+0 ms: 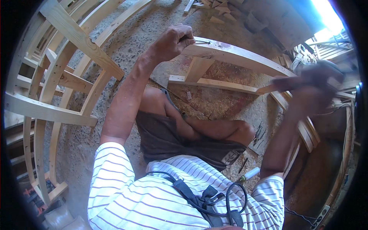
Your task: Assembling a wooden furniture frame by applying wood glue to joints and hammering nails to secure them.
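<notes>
My left hand (177,41) is closed in a pinch at the near left end of a curved wooden beam (245,57). A thin dark nail (203,41) sticks out from its fingertips along the beam's top face. Off to the right, my right hand (311,100) is raised, its fingers wrapped round what looks like a hammer (322,74); both are smeared by motion. Under the beam, a short wooden crosspiece (199,69) joins it to a lower rail (226,85). The frame stands on the floor in front of my crossed legs.
Slatted wooden frames (50,103) stand close at the left. Loose nails (259,134) lie on the floor by my right knee, near a white-handled tool (250,174). Wood offcuts (222,9) lie at the far side. A power strip (321,216) sits at lower right.
</notes>
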### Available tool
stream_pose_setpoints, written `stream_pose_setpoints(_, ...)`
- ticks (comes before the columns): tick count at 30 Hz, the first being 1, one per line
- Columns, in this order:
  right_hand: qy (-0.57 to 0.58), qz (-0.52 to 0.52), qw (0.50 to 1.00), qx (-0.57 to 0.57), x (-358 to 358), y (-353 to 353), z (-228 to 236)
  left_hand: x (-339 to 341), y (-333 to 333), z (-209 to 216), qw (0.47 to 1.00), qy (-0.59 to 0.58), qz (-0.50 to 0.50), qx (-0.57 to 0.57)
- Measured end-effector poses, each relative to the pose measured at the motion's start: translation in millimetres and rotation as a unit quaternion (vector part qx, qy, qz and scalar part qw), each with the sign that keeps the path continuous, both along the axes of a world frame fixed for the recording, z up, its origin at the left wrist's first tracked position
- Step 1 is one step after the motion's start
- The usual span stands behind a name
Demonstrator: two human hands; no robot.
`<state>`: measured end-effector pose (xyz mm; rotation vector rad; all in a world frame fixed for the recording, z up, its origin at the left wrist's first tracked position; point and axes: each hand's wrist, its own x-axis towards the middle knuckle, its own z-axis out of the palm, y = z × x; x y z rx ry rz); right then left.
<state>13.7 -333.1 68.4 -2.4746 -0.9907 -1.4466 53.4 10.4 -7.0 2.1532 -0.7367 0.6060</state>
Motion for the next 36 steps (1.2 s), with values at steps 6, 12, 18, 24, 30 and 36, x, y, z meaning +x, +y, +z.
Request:
stream_pose_setpoints(6,0.469,0.061,0.871,0.137,-32,17,-3,-9,3,-5,1.0,-0.019,0.024,0.0)
stream_pose_setpoints(12,0.473,0.073,0.804,0.353,-67,1,23,-20,-27,1,0.989,0.052,0.116,-0.072)
stream_pose_setpoints(18,0.463,0.094,0.814,0.338,-71,-11,16,-19,-38,-3,0.983,-0.092,0.155,0.035)
stream_pose_setpoints(24,0.491,0.06,0.802,0.335,-69,-15,11,-21,-40,1,0.989,-0.014,0.144,0.027)
stream_pose_setpoints(30,0.486,0.073,0.806,0.328,-66,-21,26,-20,-39,-2,0.989,0.01,0.146,0.019)
stream_pose_setpoints(36,0.02,-0.255,0.965,0.051,-41,-134,72,-15,-43,3,0.99,0.03,0.137,0.005)
